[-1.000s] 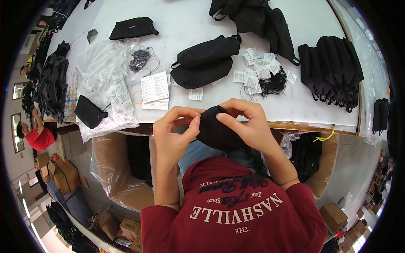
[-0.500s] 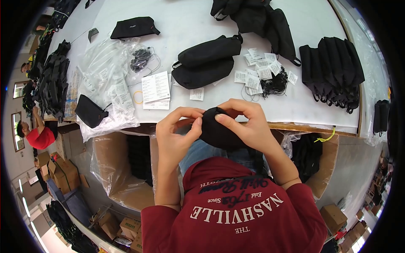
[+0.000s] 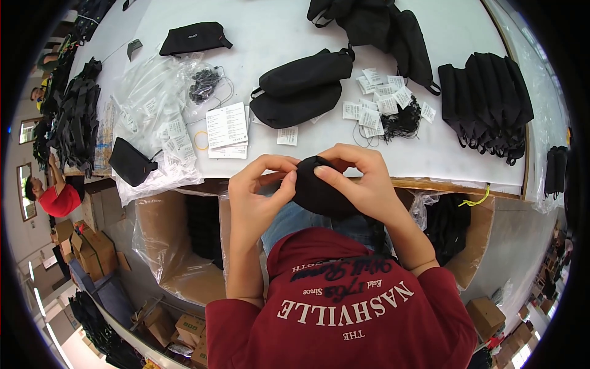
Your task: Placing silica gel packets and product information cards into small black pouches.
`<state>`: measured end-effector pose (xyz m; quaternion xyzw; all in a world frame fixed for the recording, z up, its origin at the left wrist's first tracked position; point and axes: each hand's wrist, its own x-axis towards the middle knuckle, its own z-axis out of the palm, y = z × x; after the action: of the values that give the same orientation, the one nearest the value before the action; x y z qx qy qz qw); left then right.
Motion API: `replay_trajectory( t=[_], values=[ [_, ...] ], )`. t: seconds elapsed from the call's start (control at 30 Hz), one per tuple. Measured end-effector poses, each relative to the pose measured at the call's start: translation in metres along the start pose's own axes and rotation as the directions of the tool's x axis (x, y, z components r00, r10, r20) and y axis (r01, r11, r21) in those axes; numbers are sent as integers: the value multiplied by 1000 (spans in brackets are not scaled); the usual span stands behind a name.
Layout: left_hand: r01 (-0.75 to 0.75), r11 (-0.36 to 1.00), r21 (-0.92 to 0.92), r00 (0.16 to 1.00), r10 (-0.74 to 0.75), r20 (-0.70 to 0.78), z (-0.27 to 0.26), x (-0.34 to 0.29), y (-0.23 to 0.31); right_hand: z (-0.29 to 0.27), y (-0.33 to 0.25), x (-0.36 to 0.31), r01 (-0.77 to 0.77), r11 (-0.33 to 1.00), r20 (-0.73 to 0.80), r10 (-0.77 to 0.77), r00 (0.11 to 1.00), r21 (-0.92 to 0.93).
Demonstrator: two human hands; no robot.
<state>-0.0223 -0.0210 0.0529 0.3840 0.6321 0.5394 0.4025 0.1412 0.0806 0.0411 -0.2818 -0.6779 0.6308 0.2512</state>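
Just in front of the table edge I hold a black fabric pouch (image 3: 326,195) in both hands. At its upper left rim, my left hand (image 3: 258,190) pinches the cloth between thumb and fingertips. My right hand (image 3: 365,178) grips the upper right part, thumb on the near face and fingers behind it. The pouch's underside and whatever the left fingertips may cover are hidden. Beyond my hands lie two black pouches (image 3: 298,92), one against the other, and a pile of white printed tags (image 3: 381,101) with black strings (image 3: 402,125).
Printed sheets (image 3: 227,132) and clear plastic bags (image 3: 153,111) lie left on the white table (image 3: 270,37). Black pouches (image 3: 485,101) are lined up at right. Open cartons (image 3: 175,252) stand under the table edge. A person in red (image 3: 58,200) is far left.
Hardly anything differs. Both hands keep the same grip on the black pouch, and the view has shifted very slightly.
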Motion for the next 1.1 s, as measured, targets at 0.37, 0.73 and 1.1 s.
replay_trajectory(
  t=[0.37,0.73,1.1],
  values=[
    [51,991,-127,996,-59,-63,3,-3,-2,3,-1,-1,19,1000,-40,-19,999,-7],
    [-140,938,316,988,152,-13,1,-5,4,7,-4,-7,13,997,-19,-14,1000,-70],
    [-246,885,395,965,261,15,2,-5,-4,6,-1,-7,-31,994,-15,30,999,-105]
  ],
)
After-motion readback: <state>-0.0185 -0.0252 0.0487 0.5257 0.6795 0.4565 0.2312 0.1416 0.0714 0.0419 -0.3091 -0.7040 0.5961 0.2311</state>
